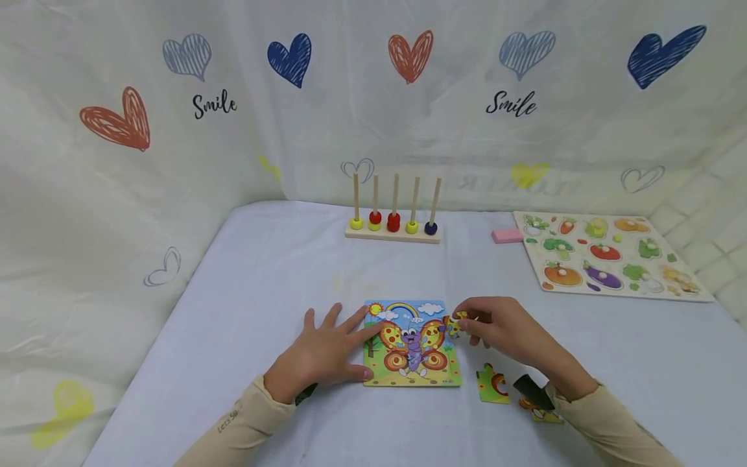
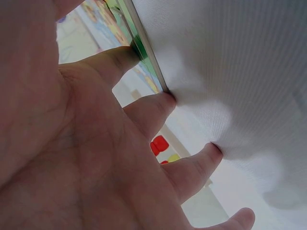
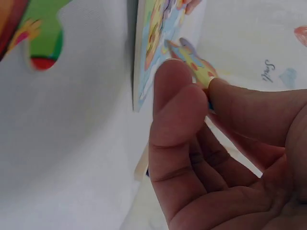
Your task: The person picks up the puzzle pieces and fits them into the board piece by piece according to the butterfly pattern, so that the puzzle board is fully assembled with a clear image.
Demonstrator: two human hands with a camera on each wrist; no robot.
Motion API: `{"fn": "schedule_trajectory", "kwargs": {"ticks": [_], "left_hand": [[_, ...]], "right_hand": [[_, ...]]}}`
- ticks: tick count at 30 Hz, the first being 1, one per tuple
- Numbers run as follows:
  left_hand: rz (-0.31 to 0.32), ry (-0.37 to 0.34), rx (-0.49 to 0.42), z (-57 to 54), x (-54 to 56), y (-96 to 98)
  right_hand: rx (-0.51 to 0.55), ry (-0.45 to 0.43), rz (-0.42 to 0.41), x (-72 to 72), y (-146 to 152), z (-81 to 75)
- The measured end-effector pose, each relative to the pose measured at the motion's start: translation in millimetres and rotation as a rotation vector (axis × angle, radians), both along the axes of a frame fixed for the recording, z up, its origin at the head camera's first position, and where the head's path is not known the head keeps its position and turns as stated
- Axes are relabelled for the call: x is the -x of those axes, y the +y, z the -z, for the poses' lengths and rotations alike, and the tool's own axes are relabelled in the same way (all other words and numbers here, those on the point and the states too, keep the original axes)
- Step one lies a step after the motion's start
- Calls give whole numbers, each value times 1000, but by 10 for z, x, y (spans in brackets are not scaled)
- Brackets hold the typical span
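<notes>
A square butterfly puzzle board (image 1: 413,376) lies flat on the white table. My left hand (image 1: 327,353) rests spread at its left edge, with the thumb and a finger on the board and other fingertips down on the cloth. Between thumb and fingers, my right hand (image 1: 496,324) pinches a yellow puzzle piece (image 1: 452,326) with red spots, held at the board's right edge; the right wrist view shows the piece (image 3: 199,64) tilted in the fingertips. Nearer me lie a green puzzle piece (image 1: 492,384) and another piece (image 1: 547,416), partly hidden under the right wrist.
At the back stands a wooden bead rack (image 1: 392,237) with upright pegs and coloured beads. A vegetable peg puzzle board (image 1: 607,259) lies at the back right, with a pink block (image 1: 507,235) beside it. A curtain printed with hearts (image 1: 350,117) hangs behind.
</notes>
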State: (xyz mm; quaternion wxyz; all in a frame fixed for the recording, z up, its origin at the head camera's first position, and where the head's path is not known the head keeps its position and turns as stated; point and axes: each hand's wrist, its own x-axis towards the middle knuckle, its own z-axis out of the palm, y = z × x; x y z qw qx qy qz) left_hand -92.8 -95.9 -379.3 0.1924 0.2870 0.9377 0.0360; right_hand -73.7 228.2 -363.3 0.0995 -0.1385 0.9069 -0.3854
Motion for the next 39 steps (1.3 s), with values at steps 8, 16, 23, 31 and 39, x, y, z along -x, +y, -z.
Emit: {"fn": "schedule_trajectory", "kwargs": {"ticks": [8,16,23,31,39], "left_hand": [[5,1,7,-18,-7,2],[-1,-3,6,-36,-1,-4],[-1,4,8,-36,-9,0],[-1,5,13,-43,-7,4],[-5,4,13,-38,-5,8]], "right_hand": [[28,-32,-73,72,-177,19],[19,-62,-28,103,-328,111],[-70,-86,12,113,-398,145],[-175,-23,4,112,-445,194],[-215,-46,11,112,-491,227]]}}
